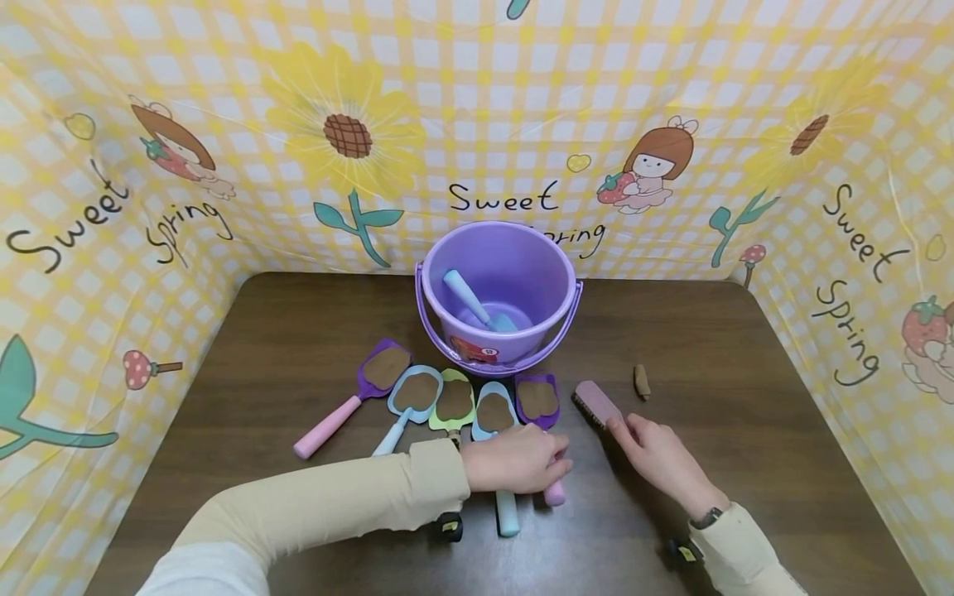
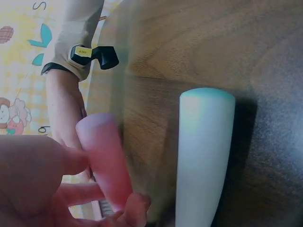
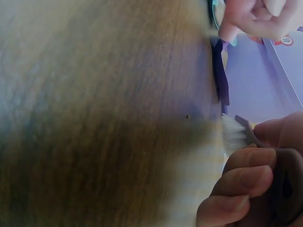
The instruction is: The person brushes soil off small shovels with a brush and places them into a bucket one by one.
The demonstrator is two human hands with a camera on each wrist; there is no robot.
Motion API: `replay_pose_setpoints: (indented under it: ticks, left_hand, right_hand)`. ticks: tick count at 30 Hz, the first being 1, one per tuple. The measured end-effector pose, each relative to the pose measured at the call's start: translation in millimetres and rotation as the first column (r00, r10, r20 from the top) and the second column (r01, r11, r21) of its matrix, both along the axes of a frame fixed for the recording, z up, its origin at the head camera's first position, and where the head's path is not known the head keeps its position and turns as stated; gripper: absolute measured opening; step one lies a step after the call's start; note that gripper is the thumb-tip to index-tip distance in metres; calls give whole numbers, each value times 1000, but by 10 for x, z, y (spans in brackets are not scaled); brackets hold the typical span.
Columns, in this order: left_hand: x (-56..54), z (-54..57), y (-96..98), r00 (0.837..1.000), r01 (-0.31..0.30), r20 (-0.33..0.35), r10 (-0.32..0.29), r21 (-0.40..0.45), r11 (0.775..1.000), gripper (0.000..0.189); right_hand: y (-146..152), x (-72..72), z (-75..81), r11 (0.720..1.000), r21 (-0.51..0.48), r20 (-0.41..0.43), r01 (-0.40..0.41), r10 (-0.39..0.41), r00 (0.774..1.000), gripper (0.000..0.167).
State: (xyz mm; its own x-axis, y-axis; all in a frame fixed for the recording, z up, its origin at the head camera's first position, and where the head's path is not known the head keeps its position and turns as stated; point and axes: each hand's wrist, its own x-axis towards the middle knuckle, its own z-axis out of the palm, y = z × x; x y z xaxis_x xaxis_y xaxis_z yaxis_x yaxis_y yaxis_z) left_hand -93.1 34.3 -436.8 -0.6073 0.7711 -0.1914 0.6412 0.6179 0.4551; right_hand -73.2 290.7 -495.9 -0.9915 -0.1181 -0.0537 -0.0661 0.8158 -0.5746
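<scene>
The left hand (image 1: 514, 459) grips a pink-handled purple scoop (image 1: 554, 495); to its right, the right hand (image 1: 663, 455) holds a brush (image 1: 599, 404), bristled head near that scoop.

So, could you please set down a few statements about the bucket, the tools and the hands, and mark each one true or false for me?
1. The right hand holds a brush. True.
2. The left hand holds nothing. False: it grips a pink handle.
3. A blue-handled tool is inside the purple bucket. True.
4. The bucket lies on its side. False: it stands upright.
5. The green-headed tool is leftmost in the row. False: it is third of five.
6. A small brown piece lies on the table beyond the right hand. True.
</scene>
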Motion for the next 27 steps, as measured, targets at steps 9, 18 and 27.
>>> replay_pose_setpoints:
  ticks: [9,18,27]
  left_hand:
    - [-33,15,-71,993,-96,73,94,33,995,18]
    - [-62,-35,-153,980,-146,149,130,102,984,8]
    - [-143,9,-354,988,-141,83,128,189,972,23]
  right_hand:
    - [34,-28,-25,1000,-11,-14,-3,3,1000,42]
    - [11,56,156,998,37,-4,52,-52,999,42]
    - [-24,2,276,997,37,-72,65,-62,995,34]
